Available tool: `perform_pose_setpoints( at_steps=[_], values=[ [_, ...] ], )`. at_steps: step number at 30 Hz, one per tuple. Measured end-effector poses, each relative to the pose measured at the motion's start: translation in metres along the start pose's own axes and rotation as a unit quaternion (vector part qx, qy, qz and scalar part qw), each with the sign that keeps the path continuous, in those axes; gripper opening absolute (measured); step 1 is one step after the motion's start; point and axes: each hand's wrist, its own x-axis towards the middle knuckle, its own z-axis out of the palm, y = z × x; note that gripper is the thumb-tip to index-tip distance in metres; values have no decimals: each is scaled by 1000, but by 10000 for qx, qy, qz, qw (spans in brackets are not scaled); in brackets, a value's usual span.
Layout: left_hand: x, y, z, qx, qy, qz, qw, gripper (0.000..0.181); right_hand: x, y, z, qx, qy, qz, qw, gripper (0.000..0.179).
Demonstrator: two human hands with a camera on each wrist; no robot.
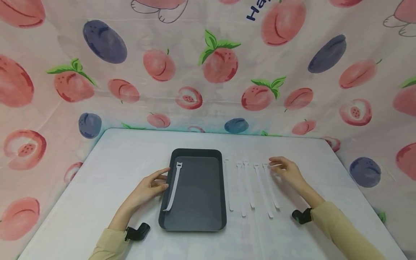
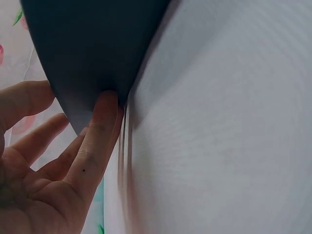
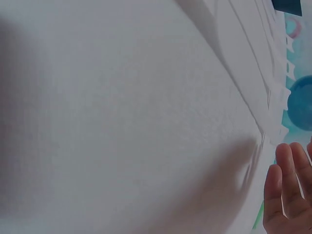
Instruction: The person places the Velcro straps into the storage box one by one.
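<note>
A dark grey rectangular tray [image 1: 198, 213] lies on the table with one white strap [image 1: 174, 187], slotted at its far end, lying inside along the left wall. At the tray's left side is my left hand [image 1: 147, 188]; its fingertips touch the outer wall, as the left wrist view shows on the tray [image 2: 92, 44] with the left hand [image 2: 63, 170]. To the right of the tray lie several similar white straps, roughly lengthwise. My right hand [image 1: 287, 173] is over the head of the rightmost strap [image 1: 271, 189], fingers extended; the right wrist view shows nothing in the right hand's fingers [image 3: 287, 190].
A white cloth covers the table [image 1: 130, 151]. Behind it and at the sides hangs a fruit-printed curtain [image 1: 182, 32]. Between the tray and the rightmost strap lie more straps, including a left one [image 1: 229, 187] close to the tray's right wall.
</note>
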Motion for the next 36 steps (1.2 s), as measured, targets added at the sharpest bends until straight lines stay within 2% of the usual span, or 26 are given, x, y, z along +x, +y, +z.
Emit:
perform_pose_setpoints(
  at_steps=[12, 19, 36],
  values=[
    [1, 0, 1, -56, -61, -19, 10000, 60, 11, 3, 5, -299, 74, 155, 9994, 32],
    [1, 0, 2, 51, -1, -59, 10000, 60, 16, 6, 8, -306, 88, 336, 9989, 32],
    [0, 0, 1, -22, 26, -92, 10000, 59, 25, 9, 13, -335, 1, 420, 9986, 31]
  ],
)
